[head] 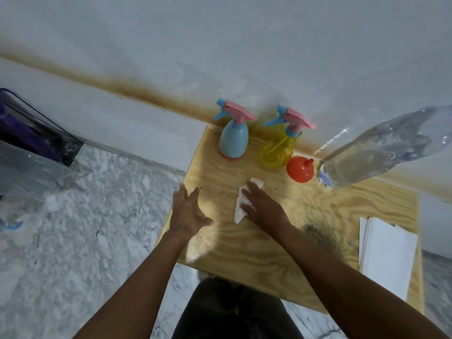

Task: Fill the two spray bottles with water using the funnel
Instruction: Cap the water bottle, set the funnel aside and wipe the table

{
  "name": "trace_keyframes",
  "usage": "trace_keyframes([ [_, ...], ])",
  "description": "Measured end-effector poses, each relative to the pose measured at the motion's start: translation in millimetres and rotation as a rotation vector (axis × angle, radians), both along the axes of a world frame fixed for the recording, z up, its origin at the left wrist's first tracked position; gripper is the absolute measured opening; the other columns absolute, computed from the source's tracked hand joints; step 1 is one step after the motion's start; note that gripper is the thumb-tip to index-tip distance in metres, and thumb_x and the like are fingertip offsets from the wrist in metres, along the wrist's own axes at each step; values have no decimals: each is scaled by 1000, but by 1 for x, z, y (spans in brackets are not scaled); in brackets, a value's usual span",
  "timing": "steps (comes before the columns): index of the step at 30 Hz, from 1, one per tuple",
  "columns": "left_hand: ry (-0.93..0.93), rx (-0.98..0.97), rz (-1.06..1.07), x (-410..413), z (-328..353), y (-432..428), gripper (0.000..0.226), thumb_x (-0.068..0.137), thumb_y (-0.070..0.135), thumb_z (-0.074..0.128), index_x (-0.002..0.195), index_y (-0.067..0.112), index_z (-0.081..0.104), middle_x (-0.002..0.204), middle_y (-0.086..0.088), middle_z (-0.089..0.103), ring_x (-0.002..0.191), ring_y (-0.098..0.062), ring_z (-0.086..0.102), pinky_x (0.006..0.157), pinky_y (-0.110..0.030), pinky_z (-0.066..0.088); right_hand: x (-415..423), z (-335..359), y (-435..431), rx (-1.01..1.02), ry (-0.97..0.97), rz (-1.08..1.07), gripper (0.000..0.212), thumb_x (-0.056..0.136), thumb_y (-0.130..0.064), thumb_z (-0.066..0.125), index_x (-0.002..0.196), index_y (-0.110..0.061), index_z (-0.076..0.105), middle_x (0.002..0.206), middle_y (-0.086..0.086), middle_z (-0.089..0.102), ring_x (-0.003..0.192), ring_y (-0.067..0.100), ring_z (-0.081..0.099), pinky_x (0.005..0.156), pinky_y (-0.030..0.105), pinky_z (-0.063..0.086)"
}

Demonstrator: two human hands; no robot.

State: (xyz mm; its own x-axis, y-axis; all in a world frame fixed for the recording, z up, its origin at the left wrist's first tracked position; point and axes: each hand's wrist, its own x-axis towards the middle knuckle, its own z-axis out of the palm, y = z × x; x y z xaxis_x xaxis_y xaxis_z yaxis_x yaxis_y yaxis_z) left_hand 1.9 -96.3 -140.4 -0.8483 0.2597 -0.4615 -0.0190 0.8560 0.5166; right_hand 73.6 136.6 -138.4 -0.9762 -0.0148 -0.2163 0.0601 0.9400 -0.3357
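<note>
One wooden table (269, 241) takes up the middle of the view, its far edge against a stained white wall (220, 45) and pale marbled floor (73, 228) along its left side. A dark smudge marks the table's right half.

Biggest of the things on the table is a clear plastic water bottle (381, 148). Its base sits at the table's far right corner and its body runs off toward the right edge of the view; the cap end is out of sight.

A stack of white paper (386, 253) lies along the table's right edge, overhanging the near side.

The left hand (188, 211) is over the table's left edge, released, with fingers spread and holding nothing. Whether it touches the wood cannot be told. The right hand (261, 206) is at the table's centre, laid flat with fairly straight fingers, pressing down on a tissue rather than gripping it.

The blue spray bottle (233, 138) stands upright at the table's far edge, left of centre, with a pink and blue trigger head fitted. The yellow spray bottle (278, 150), see-through, stands upright at the far edge nearer the table's centre, with the same kind of head on.

The orange funnel (299, 170) is on the table just inside the far edge, right of centre, and seems to rest on its wide mouth with the spout up.

The white tissue (241, 204) lies crumpled on the table's centre, showing beyond the fingertips and at the thumb side.
</note>
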Motion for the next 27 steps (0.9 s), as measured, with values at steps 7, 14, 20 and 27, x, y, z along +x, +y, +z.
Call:
trace_keyframes([
  [7, 1, 7, -1, 1, -2, -1, 117, 60, 43, 92, 155, 24, 26, 165, -13, -4, 153, -32, -6, 122, -52, 19, 12, -14, -9, 173, 51, 44, 46, 96, -34, 38, 122, -11, 67, 136, 12, 59, 124, 33, 57, 103, 47, 45],
  [14, 5, 11, 3, 1, -2, 0, 114, 60, 41, 92, 153, 27, 29, 165, -12, -3, 153, -32, -6, 121, -53, 22, 5, -18, -51, 2, 195, 71, 39, 87, -18, 61, 122, -1, 63, 134, 18, 61, 124, 36, 59, 85, 46, 59],
  [20, 40, 36, 24, 1, -6, 1, 111, 57, 42, 93, 150, 25, 35, 164, -11, 4, 151, -34, 6, 118, -52, 28, -22, -18, -74, 24, 67, 92, 51, 91, -30, 40, 128, -4, 63, 138, 14, 59, 129, 32, 55, 92, 38, 56],
  [27, 36, 15, 22, 1, -6, 1, 115, 57, 43, 93, 152, 23, 31, 165, -10, 3, 151, -33, 5, 118, -51, 28, -46, -14, -69, 166, 83, 195, 48, 92, -32, 34, 120, -12, 68, 129, 11, 62, 115, 33, 60, 93, 43, 50],
])
